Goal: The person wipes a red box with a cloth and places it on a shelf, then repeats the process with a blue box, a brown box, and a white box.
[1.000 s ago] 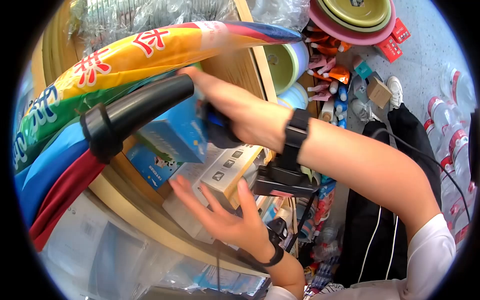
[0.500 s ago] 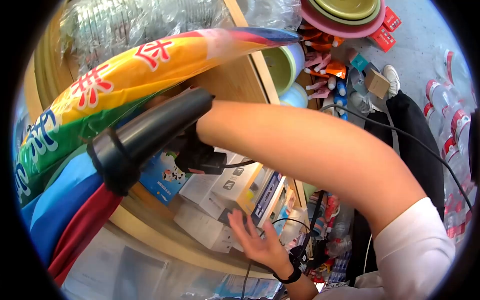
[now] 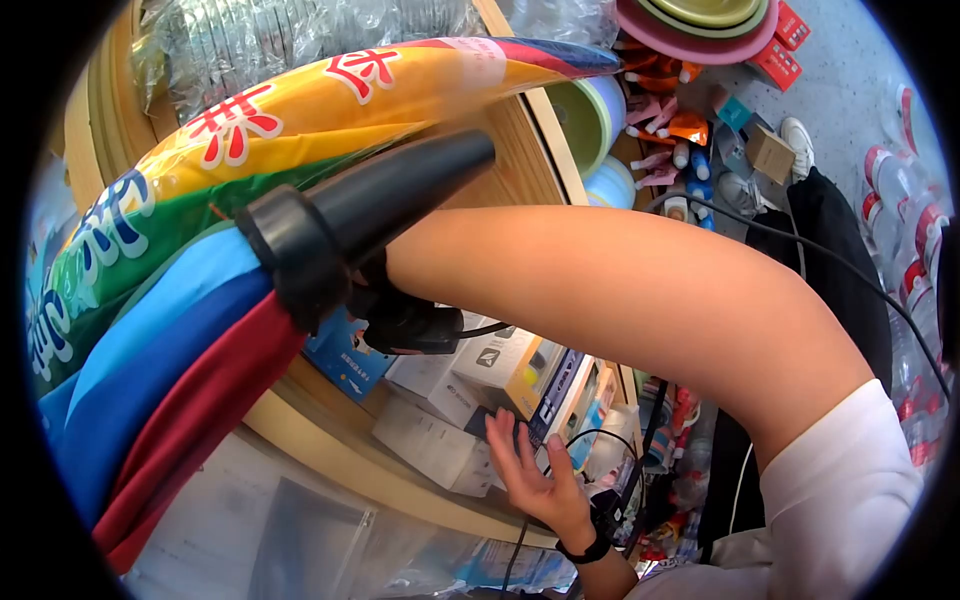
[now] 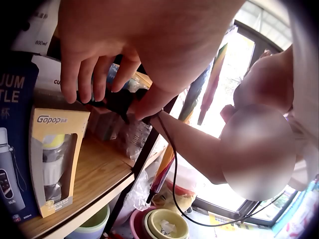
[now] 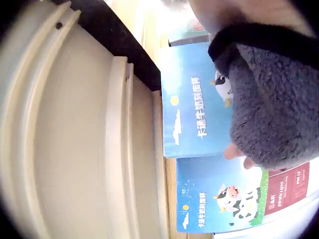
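Left hand: hanging spread, gripping nothing, near Gopop box
Right hand: showing fingertips beside blue box; grip unclear
Blue box: adjoining its twin, likely saving space

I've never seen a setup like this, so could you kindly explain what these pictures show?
There is no robot here, only a person working with two hands. The head view looks down; two more views come from the wrists. A wooden shelf bears white boxes, a yellow Gopop box and blue cow boxes. The left hand is open and holds nothing visible. The right hand's fingertips show beside the blue cow boxes; whether its fingers grip one is hidden.
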`<state>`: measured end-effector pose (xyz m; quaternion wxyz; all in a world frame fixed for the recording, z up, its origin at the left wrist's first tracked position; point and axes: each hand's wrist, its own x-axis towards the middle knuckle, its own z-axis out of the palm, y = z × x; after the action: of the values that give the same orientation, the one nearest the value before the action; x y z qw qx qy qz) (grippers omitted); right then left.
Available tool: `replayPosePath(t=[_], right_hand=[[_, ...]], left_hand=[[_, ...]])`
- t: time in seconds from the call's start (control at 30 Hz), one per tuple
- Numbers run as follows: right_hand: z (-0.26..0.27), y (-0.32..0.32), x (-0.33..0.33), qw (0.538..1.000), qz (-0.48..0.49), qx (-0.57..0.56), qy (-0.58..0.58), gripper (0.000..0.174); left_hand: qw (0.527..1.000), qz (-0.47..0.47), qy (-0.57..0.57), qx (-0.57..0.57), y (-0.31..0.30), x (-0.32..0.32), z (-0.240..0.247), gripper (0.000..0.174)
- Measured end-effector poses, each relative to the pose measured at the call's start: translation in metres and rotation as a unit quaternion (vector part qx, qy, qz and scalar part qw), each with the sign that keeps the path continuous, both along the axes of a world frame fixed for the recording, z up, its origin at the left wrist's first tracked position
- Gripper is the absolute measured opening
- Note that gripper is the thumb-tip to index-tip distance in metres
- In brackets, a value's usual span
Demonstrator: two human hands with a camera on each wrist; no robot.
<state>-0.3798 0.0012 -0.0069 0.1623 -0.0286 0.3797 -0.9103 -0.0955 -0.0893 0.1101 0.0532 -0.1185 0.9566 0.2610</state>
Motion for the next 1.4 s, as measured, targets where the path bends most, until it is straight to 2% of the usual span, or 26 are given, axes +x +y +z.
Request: replayPosePath(t=[0.3, 0.37, 0.43, 0.47, 0.53, 0.6, 0.63, 0.67, 0.7, 0.73, 0.87, 0.93, 0.97, 1.17, 1.2, 1.27, 1.3, 1.37, 1.4], right_hand=[[0.006, 0.006, -0.002, 0.998, 0.057, -0.014, 0.010, 0.093], [0.006, 0.011, -0.001, 0.996, 0.079, -0.026, 0.012, 0.095], [0.000, 0.021, -0.005, 0.993, 0.107, -0.044, 0.013, 0.096], [-0.001, 0.024, -0.005, 0.991, 0.122, -0.054, 0.012, 0.097], [-0.005, 0.029, -0.010, 0.985, 0.151, -0.088, 0.004, 0.098], [-0.005, 0.027, -0.019, 0.976, 0.184, -0.121, -0.001, 0.099], [0.003, 0.004, -0.020, 0.976, 0.183, -0.120, 0.001, 0.099], [0.012, -0.044, -0.023, 0.998, -0.023, 0.012, -0.060, 0.108], [0.013, -0.079, -0.025, 0.956, -0.228, 0.144, -0.118, 0.116], [-0.007, -0.078, -0.039, 0.991, -0.084, 0.075, -0.076, 0.114], [-0.022, -0.070, -0.014, 0.993, -0.113, 0.003, -0.040, 0.103], [-0.015, -0.045, 0.005, 0.985, -0.168, 0.026, 0.036, 0.090], [-0.012, -0.040, 0.004, 0.985, -0.168, 0.026, 0.036, 0.090], [0.004, -0.023, -0.022, 0.983, -0.021, 0.178, -0.050, 0.077], [0.000, -0.030, -0.027, 0.982, -0.022, 0.178, -0.049, 0.077], [-0.016, -0.051, -0.037, 0.949, -0.203, 0.242, 0.020, 0.081], [-0.017, -0.056, -0.041, 0.948, -0.204, 0.244, 0.020, 0.081], [-0.015, -0.075, -0.045, 0.904, -0.227, 0.351, 0.091, 0.083], [-0.022, -0.096, -0.049, 0.904, -0.227, 0.352, 0.090, 0.083]], left_hand=[[0.999, -0.006, -0.002, 0.032, -0.007, 0.000, -0.013, 0.068], [0.999, -0.012, 0.008, 0.044, -0.007, -0.001, -0.014, 0.068], [1.000, -0.012, -0.026, 0.009, -0.007, -0.001, -0.010, 0.068], [0.999, -0.002, -0.011, 0.051, -0.006, -0.002, -0.014, 0.066], [0.999, 0.000, -0.011, 0.045, -0.002, -0.007, -0.013, 0.066], [0.999, 0.003, -0.022, 0.023, 0.003, -0.008, -0.010, 0.070], [1.000, 0.002, -0.020, 0.024, 0.004, -0.009, -0.010, 0.070], [0.999, 0.000, -0.023, 0.026, 0.005, -0.009, -0.010, 0.070], [0.999, -0.002, -0.027, 0.027, 0.004, -0.008, -0.011, 0.070], [0.999, -0.002, -0.027, 0.028, 0.001, -0.007, -0.012, 0.070], [0.999, -0.001, -0.031, 0.044, -0.011, -0.002, -0.018, 0.068], [0.998, 0.002, -0.037, 0.042, -0.015, -0.001, -0.020, 0.068], [0.999, 0.002, -0.037, 0.039, -0.018, 0.000, -0.020, 0.068], [0.998, 0.024, -0.017, 0.060, -0.019, -0.002, -0.016, 0.064], [0.998, 0.022, -0.019, 0.059, -0.018, -0.004, -0.015, 0.064], [0.998, 0.018, -0.017, 0.059, -0.017, -0.007, -0.014, 0.064], [0.998, 0.014, -0.016, 0.058, -0.016, -0.008, -0.015, 0.064], [0.998, 0.009, -0.015, 0.055, -0.016, -0.008, -0.015, 0.064], [0.999, 0.005, -0.012, 0.051, -0.016, -0.007, -0.015, 0.064]])
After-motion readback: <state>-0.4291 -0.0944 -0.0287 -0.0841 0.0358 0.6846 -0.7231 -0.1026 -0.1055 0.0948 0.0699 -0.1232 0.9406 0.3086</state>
